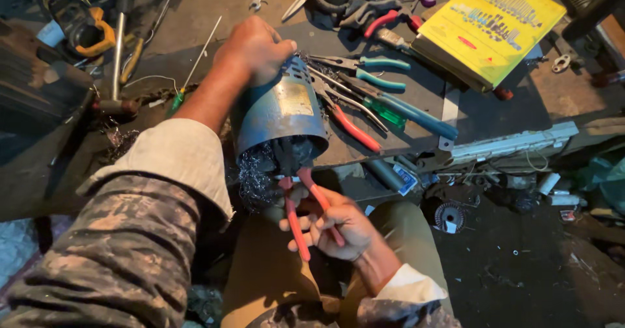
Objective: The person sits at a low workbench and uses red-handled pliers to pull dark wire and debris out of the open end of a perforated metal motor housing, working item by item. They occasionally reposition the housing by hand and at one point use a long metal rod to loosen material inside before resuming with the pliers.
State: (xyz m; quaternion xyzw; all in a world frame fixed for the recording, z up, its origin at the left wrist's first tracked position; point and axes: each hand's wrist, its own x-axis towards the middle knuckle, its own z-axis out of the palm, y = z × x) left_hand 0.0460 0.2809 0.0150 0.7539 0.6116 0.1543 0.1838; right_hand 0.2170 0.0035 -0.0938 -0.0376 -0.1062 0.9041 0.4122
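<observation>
The left hand (255,48) grips the far end of a blue cylindrical motor housing (281,110), fingers wrapped over its top, holding it tilted at the near edge of the workbench (195,15) with its open end toward the person. The right hand (338,227) is closed around the red handles of pliers (303,201), whose head is buried in the dark wire windings (260,168) spilling from the housing's open end. Just beyond the housing lie teal-handled pliers (381,74) and a yellow case (491,22).

I see a dark, worn metal workbench (215,15); on it lie teal-handled pliers (374,64), red-handled pliers (355,129), a flat yellow box (488,25) and a steel hammer (118,54).
</observation>
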